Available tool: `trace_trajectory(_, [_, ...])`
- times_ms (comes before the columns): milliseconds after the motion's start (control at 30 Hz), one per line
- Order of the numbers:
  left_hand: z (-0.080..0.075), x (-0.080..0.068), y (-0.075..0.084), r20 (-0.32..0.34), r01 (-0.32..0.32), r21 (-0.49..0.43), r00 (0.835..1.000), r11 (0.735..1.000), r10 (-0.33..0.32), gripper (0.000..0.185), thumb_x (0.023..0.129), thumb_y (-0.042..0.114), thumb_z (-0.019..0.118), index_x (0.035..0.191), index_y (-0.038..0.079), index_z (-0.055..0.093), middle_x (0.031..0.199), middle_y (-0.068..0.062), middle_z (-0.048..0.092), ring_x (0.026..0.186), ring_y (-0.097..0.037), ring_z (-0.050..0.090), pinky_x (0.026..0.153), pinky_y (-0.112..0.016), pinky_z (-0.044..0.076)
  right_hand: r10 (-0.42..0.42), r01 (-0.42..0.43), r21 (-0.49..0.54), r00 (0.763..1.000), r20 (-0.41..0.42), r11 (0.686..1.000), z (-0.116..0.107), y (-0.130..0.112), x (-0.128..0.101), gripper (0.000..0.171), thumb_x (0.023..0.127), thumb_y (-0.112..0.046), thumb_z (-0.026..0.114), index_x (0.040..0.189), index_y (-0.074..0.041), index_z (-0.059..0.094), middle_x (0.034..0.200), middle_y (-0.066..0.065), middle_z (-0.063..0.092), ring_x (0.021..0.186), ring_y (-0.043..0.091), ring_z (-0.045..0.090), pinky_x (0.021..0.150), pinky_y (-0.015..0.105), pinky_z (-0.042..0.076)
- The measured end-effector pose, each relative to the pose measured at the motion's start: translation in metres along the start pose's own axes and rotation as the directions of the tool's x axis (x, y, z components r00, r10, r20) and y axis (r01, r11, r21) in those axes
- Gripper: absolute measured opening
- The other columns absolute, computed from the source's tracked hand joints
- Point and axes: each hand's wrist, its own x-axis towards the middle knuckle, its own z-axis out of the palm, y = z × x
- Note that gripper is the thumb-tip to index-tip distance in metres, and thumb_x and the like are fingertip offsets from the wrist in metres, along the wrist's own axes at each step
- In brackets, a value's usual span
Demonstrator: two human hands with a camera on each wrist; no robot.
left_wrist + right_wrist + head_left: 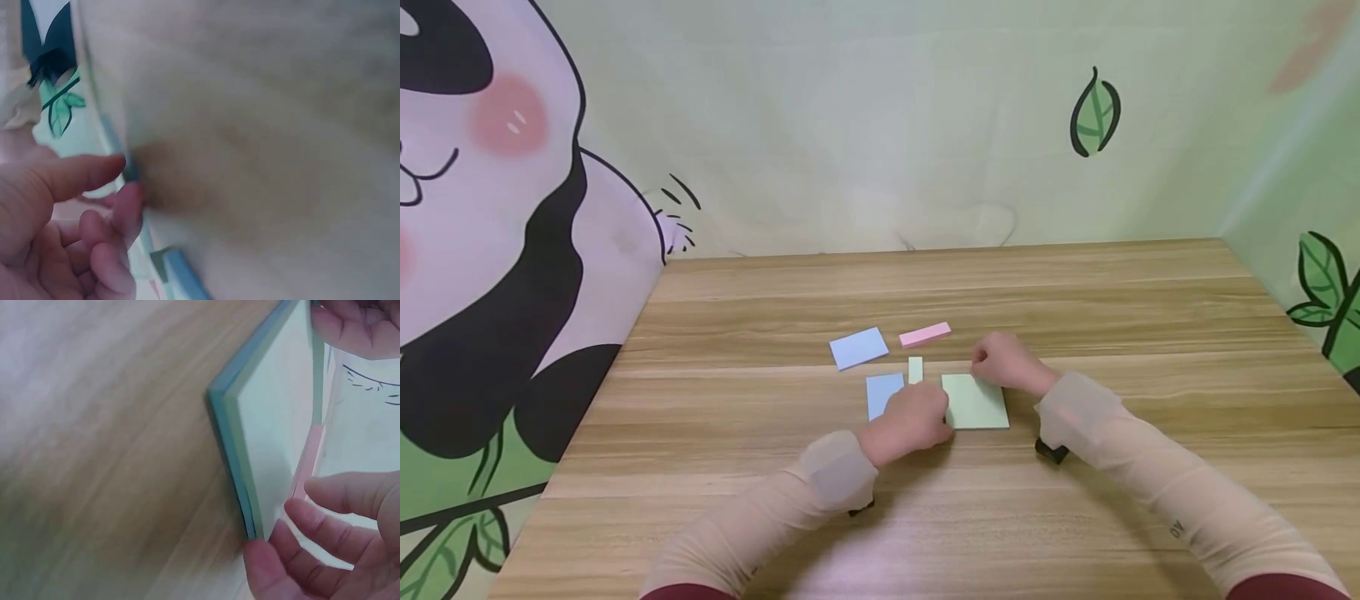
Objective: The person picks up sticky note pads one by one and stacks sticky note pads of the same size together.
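While both hands crowd the same pad, I judge the main risk to be a slip: the pads are light and lie loose on smooth wood, so an uneven push could skate one into its neighbours or fan its sheets apart.

Going from the left, the larger blue pad (858, 347) lies alone, well clear of the hands. Nearer me, a second blue pad (882, 392) is partly covered by my left hand (916, 418). That hand lies knuckles-up with the fingers curled toward the left edge of the green pad (977, 401). In the left wrist view the fingertips (127, 206) meet a pad's edge, but it is too blurred to say whether they pinch or only press; if they only press, a pull from the other side would drag the pad out from under them.

A narrow pale green strip (915, 369) stands just behind the left hand, and a pink strip (925, 334) lies farther back. Either could get nudged by a knuckle.

The green pad is a square, pale green stack, flat on the wooden table (1150, 317) between my hands, its near edge showing thin layered sheets (240, 462). My right hand (1006, 363) sits at its far right corner, fingers curled, fingertips (312, 515) against the stack's edge. A hard lift there could peel off just the top sheets.
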Motion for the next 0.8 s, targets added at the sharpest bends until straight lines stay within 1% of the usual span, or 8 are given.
trace_trajectory(67, [-0.004,0.001,-0.003,0.016,0.001,-0.037,1.0,0.999,-0.001,0.035,0.072,0.017,0.062,0.049,0.015,0.035,0.048,0.005,0.033,0.044,-0.009,0.034,0.036,-0.021,0.029,0.031,-0.031,0.015,0.999,-0.009,0.999,-0.001,0.001,-0.001,0.011,0.079,-0.009,0.054,0.074,-0.002,0.062,0.063,0.002,0.051,0.054,0.011,0.043,0.048,0.021,0.035])
trace_trajectory(167, [-0.013,0.003,-0.006,0.033,0.002,-0.11,0.999,0.994,0.001,0.037,0.074,0.014,0.058,0.045,0.015,0.036,0.043,0.006,0.031,0.04,-0.008,0.031,0.036,-0.02,0.026,0.07,-0.069,0.028,0.997,-0.025,0.997,-0.004,0.003,-0.003,0.018,0.08,-0.009,0.051,0.062,-0.006,0.053,0.054,-0.001,0.043,0.048,0.01,0.037,0.043,0.02,0.03])
trace_trajectory(267, [-0.016,0.006,-0.01,0.051,0.026,-0.194,0.999,0.981,-0.016,0.034,0.076,0.013,0.054,0.044,0.014,0.043,0.04,0.007,0.038,0.039,-0.007,0.033,0.038,-0.019,0.027,0.099,-0.099,0.023,0.994,-0.036,0.995,-0.006,0.006,-0.005,0.025,0.08,-0.011,0.048,0.056,-0.011,0.042,0.048,-0.004,0.035,0.042,0.008,0.032,0.04,0.02,0.027])
trace_trajectory(333, [-0.016,0.009,-0.012,0.06,0.043,-0.235,0.998,0.971,-0.03,0.03,0.078,0.012,0.053,0.048,0.013,0.05,0.043,0.006,0.045,0.041,-0.007,0.037,0.039,-0.019,0.03,0.12,-0.12,0.023,0.992,-0.025,0.993,-0.007,0.008,-0.006,0.024,0.081,-0.011,0.047,0.058,-0.011,0.04,0.047,-0.004,0.035,0.039,0.008,0.034,0.038,0.019,0.028])
trace_trajectory(433, [-0.012,0.012,-0.014,0.069,0.061,-0.268,0.997,0.961,-0.044,0.025,0.079,0.013,0.052,0.054,0.012,0.054,0.047,0.005,0.05,0.043,-0.008,0.04,0.041,-0.02,0.032,0.17,-0.171,0.032,0.985,0.013,0.985,-0.008,0.008,-0.008,0.016,0.083,-0.014,0.045,0.069,-0.006,0.046,0.052,0.0,0.043,0.039,0.01,0.044,0.038,0.021,0.037])
trace_trajectory(533, [-0.008,0.014,-0.014,0.069,0.064,-0.266,0.997,0.962,-0.047,0.022,0.079,0.013,0.052,0.057,0.012,0.056,0.049,0.005,0.052,0.043,-0.008,0.041,0.042,-0.02,0.034,0.209,-0.212,0.071,0.977,0.054,0.975,-0.007,0.009,-0.01,0.014,0.086,-0.016,0.043,0.081,-0.002,0.045,0.059,0.004,0.047,0.041,0.014,0.05,0.039,0.024,0.043])
trace_trajectory(700, [-0.005,0.016,-0.012,0.062,0.065,-0.24,0.997,0.969,-0.051,0.02,0.079,0.012,0.052,0.059,0.011,0.056,0.049,0.005,0.054,0.044,-0.009,0.042,0.043,-0.021,0.034,0.215,-0.223,0.135,0.974,0.072,0.965,-0.005,0.01,-0.012,0.022,0.087,-0.017,0.042,0.099,0.002,0.042,0.061,0.006,0.048,0.045,0.016,0.053,0.042,0.027,0.046])
trace_trajectory(800, [-0.005,0.016,-0.012,0.062,0.066,-0.236,0.997,0.969,-0.052,0.019,0.079,0.012,0.052,0.06,0.011,0.056,0.049,0.006,0.054,0.044,-0.009,0.042,0.044,-0.021,0.034,0.209,-0.219,0.16,0.975,0.079,0.962,-0.004,0.011,-0.012,0.033,0.087,-0.018,0.041,0.111,0.005,0.038,0.061,0.007,0.05,0.046,0.016,0.053,0.043,0.027,0.047])
